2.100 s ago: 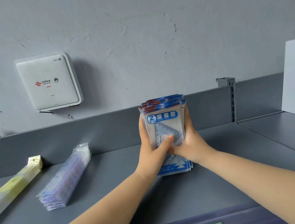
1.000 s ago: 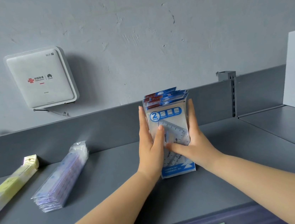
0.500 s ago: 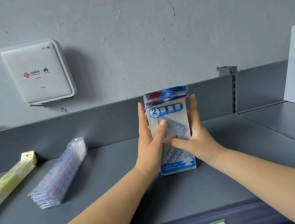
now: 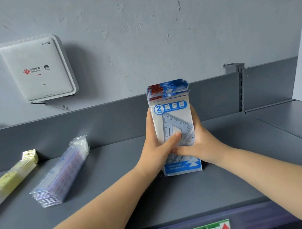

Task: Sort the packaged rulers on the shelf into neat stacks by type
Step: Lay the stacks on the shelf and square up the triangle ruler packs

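Fingers [image 4: 150, 125] of your left hand [image 4: 155, 148] and right hand [image 4: 205, 143] curl around glossy flat triangle-ruler packs [image 4: 173, 119], upright on the matte grey shelf [image 4: 175, 197].

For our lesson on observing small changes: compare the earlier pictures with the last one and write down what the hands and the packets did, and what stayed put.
Both hands kept hold of the triangle-ruler packets, standing on the shelf. The left hand and right hand opened to flat fingers against the sides, squaring the stack, then closed round it again. The blue ruler stack and yellow ruler stack lay unmoved.
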`<state>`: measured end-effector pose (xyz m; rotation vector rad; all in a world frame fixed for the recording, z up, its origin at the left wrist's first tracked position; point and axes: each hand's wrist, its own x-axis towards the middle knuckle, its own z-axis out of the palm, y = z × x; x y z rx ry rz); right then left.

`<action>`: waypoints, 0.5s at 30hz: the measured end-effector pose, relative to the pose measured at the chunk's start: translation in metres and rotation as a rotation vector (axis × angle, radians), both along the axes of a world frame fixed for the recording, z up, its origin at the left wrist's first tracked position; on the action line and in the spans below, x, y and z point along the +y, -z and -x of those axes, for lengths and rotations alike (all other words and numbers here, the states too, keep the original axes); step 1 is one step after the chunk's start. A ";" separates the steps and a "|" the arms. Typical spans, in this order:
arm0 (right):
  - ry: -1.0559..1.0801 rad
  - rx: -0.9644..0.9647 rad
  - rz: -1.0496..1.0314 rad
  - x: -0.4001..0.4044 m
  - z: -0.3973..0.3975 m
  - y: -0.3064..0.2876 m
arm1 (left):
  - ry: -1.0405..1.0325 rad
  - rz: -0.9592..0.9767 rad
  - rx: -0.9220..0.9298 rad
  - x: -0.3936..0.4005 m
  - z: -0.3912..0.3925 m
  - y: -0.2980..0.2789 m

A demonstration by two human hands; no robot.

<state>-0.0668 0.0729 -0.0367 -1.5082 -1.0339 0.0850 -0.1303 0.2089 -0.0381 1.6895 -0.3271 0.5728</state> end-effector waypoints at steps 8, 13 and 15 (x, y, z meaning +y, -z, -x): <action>-0.006 -0.028 0.075 -0.003 0.003 0.000 | -0.023 -0.165 0.039 0.011 0.009 0.004; -0.004 -0.057 0.146 -0.007 -0.001 0.000 | -0.060 -0.187 0.076 0.016 0.009 0.005; -0.029 -0.028 0.195 -0.008 -0.001 0.002 | -0.031 -0.158 0.075 0.012 0.011 0.005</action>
